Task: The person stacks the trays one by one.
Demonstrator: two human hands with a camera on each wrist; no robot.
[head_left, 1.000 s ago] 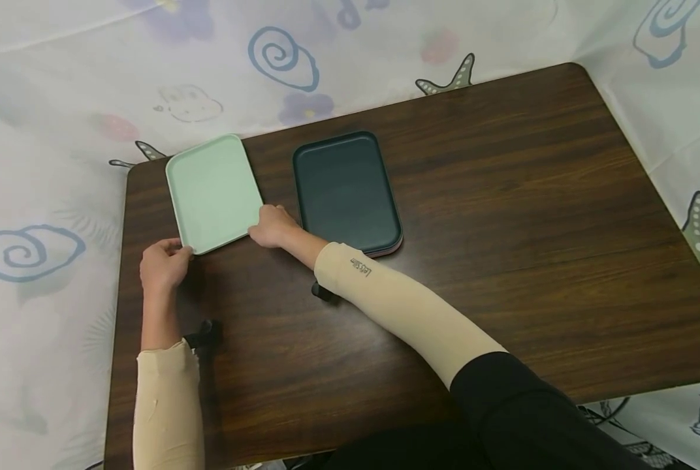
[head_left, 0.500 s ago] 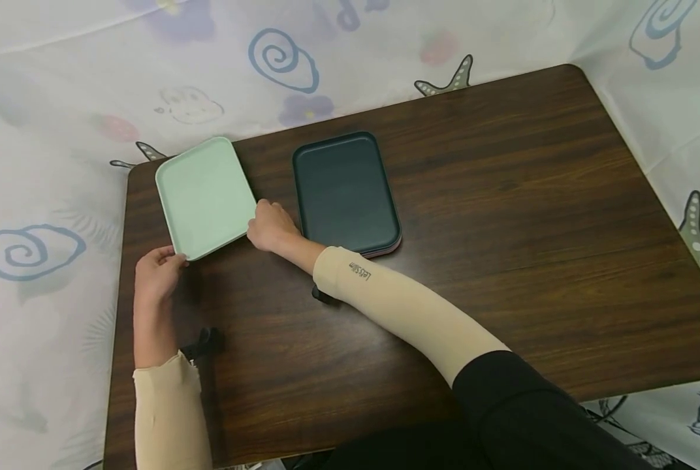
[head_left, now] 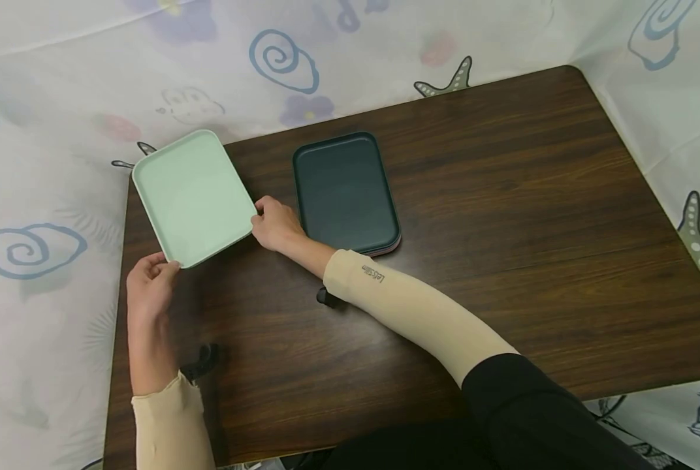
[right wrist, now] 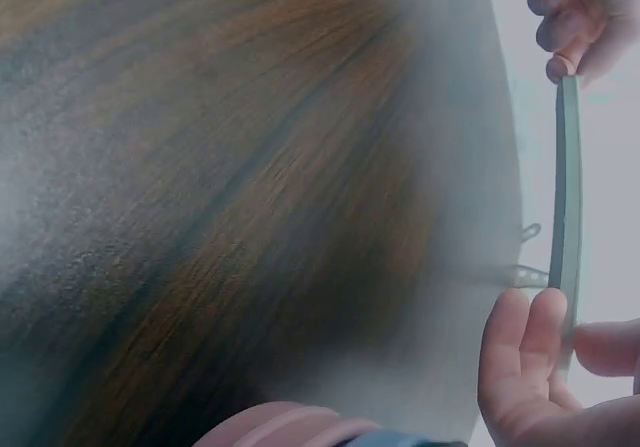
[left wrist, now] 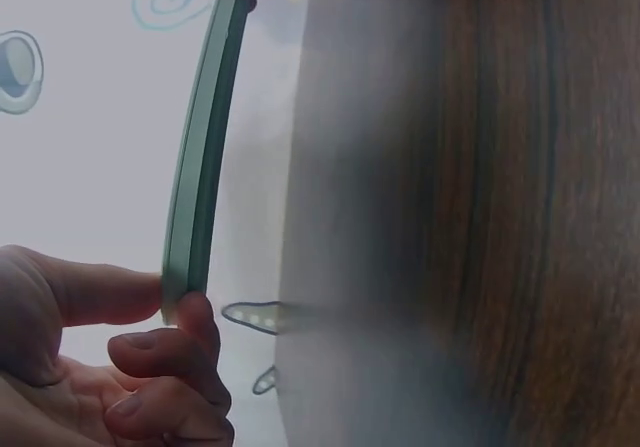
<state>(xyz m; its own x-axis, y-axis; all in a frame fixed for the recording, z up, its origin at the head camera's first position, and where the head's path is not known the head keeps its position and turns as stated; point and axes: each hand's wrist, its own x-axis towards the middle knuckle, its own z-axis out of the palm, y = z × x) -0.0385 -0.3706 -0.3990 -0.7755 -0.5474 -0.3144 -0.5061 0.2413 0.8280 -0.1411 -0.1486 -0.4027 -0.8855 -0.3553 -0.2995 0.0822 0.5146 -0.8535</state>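
Note:
A light green tray [head_left: 194,196] is held by its near corners at the table's left, and both wrist views show its edge raised off the tabletop. My left hand [head_left: 150,290] pinches the near left corner, thumb on top and fingers beneath. At the near right corner, my right hand [head_left: 277,225] pinches the rim in the same way. Just right of that hand lies a dark teal tray [head_left: 347,192], on top of a pinkish layer showing at its near edge. In the right wrist view, pink rims [right wrist: 290,427] of this stack appear at the bottom.
The brown wooden table [head_left: 503,228] extends far to the right. A patterned cloth [head_left: 350,59] hangs behind it and along both sides. Black wrist-worn devices [head_left: 204,362] sit under the forearms, low over the tabletop.
Both hands keep their grip on the light green tray. It has moved left, rotated slightly counterclockwise and looks larger, so closer to the head camera. The dark teal tray has stayed put.

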